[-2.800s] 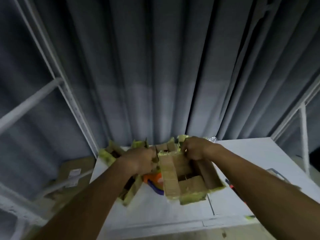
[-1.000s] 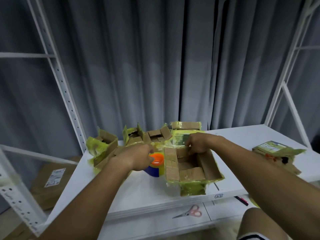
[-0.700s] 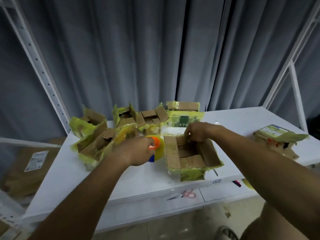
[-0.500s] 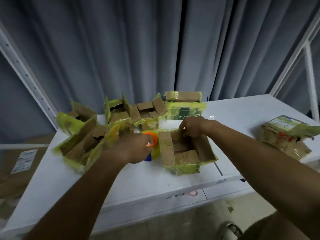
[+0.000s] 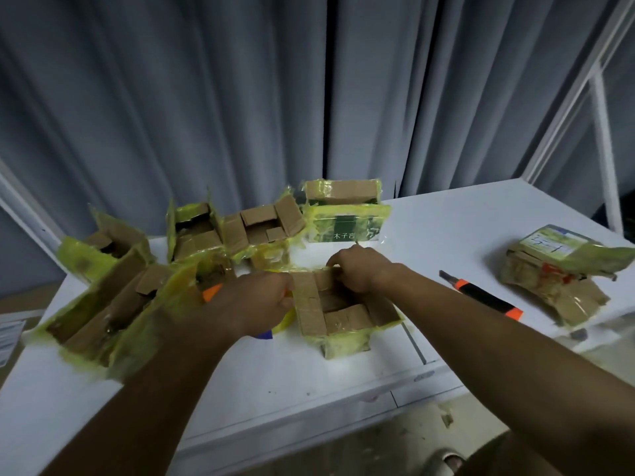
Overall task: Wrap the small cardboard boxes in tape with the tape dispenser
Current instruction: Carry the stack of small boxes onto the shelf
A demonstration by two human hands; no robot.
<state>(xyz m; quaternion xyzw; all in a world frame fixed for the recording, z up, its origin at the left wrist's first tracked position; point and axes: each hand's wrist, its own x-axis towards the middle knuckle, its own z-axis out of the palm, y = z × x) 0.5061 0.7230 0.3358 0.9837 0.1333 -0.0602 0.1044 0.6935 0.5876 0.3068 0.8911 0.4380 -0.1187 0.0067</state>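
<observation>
An open small cardboard box (image 5: pixel 338 319) with yellowish tape on its sides sits at the middle of the white table (image 5: pixel 464 214). My left hand (image 5: pixel 251 305) grips the tape dispenser (image 5: pixel 211 293), whose orange and blue parts show around the hand, right at the box's left edge. My right hand (image 5: pixel 359 271) pinches the box's far rim, where a strip of tape runs between the two hands. Most of the dispenser is hidden under my left hand.
Several open taped boxes (image 5: pixel 113 297) crowd the left and back. A closed green-labelled box (image 5: pixel 345 218) stands behind. A crumpled taped package (image 5: pixel 563 273) lies at the right, and an orange-and-black utility knife (image 5: pixel 481 298) lies beside it. Grey curtains hang behind.
The view has tilted down and closer. My left hand moved the dispenser right against the box's left edge. My right hand stays on the far rim. The knife has come into view.
</observation>
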